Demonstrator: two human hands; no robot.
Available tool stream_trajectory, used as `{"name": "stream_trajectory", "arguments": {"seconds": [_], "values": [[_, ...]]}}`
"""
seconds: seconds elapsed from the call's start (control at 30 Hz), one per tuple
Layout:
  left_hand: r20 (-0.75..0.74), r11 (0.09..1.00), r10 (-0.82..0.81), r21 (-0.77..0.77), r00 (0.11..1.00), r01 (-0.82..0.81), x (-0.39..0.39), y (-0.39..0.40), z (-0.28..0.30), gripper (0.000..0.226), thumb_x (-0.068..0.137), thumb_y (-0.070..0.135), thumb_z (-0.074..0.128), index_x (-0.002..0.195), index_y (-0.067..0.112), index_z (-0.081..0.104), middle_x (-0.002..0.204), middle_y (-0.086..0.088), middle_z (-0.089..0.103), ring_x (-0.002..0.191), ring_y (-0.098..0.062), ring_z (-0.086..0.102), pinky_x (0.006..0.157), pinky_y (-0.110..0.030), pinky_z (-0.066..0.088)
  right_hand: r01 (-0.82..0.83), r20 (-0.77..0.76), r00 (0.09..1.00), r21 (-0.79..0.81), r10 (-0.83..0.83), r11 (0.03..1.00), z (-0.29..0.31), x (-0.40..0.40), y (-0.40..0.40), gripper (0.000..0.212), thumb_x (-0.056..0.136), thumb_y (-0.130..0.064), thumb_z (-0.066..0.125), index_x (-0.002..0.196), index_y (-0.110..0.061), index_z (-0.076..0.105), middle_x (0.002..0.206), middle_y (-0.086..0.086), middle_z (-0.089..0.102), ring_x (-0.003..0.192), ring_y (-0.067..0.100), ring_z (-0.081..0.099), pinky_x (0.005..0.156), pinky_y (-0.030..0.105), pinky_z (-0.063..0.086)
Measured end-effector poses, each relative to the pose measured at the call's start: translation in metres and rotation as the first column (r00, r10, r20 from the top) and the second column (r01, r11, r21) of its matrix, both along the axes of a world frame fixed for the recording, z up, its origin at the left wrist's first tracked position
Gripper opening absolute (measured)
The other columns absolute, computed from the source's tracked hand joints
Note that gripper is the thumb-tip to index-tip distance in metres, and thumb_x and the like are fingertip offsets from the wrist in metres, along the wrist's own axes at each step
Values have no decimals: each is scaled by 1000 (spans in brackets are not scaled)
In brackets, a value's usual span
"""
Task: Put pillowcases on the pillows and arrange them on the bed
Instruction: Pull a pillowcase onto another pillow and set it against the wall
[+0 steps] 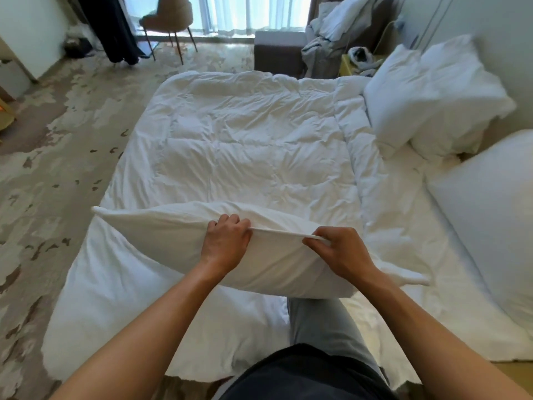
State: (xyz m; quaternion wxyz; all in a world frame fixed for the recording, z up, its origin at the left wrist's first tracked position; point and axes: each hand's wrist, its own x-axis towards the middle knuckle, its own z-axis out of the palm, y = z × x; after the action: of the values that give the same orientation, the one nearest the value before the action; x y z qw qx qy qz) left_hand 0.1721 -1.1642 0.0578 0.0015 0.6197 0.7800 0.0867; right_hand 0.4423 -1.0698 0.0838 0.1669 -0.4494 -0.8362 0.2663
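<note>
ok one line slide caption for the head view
Both hands, left and right, pinch the edge of a white pillow over the bed.

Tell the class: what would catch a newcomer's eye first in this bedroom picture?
Front and centre, the left hand and right hand pinch the edge of a white pillow held over the bed. Behind it spreads a rumpled white duvet. More pillows are stacked at the right by the wall.

Both bare arms reach forward, left hand (227,241) fisted and right hand (339,249) pinching, knuckles up, near each other.
</note>
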Motion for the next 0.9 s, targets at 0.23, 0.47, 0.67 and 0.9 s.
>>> {"name": "stream_trajectory", "arguments": {"seconds": [0.23, 0.47, 0.67, 0.9], "values": [[229, 984, -175, 5, 958, 179, 74, 32, 5, 25, 105, 33, 41, 91, 22, 59, 86, 6, 61, 87, -20, 53, 63, -35, 43, 216, 49, 975, -13, -215, 976, 11, 91, -10, 24, 91, -54, 70, 83, -32, 76, 74, -15, 74, 70, 2, 68, 64, 32, 55], [366, 925, -257, -176, 894, 338, 156, 18, -50, 29, 106, 29, 39, 95, 19, 64, 91, 1, 64, 89, -22, 58, 72, -42, 53, 349, 274, 906, -54, -323, 935, -47, 165, -27, 17, 98, -39, 68, 88, -26, 72, 86, -7, 73, 81, 19, 68, 68, 38, 52], [423, 928, -160, -243, 892, 282, 174, 12, -83, 27, 104, 37, 46, 99, 21, 67, 92, 2, 61, 90, -21, 57, 70, -38, 51, 423, 244, 884, -53, -399, 904, -91, 179, -42, 13, 102, -34, 64, 94, -25, 69, 88, -13, 60, 79, 14, 60, 66, 29, 44], [274, 938, 15, -336, 962, 81, 129, 32, -80, 14, 98, 25, 49, 98, 16, 60, 100, -1, 55, 101, -24, 49, 67, -39, 49, 464, 73, 884, -3, -462, 886, -81, 185, -2, 9, 100, -27, 68, 100, -19, 72, 95, -8, 65, 80, 11, 60, 70, 31, 51]]}}
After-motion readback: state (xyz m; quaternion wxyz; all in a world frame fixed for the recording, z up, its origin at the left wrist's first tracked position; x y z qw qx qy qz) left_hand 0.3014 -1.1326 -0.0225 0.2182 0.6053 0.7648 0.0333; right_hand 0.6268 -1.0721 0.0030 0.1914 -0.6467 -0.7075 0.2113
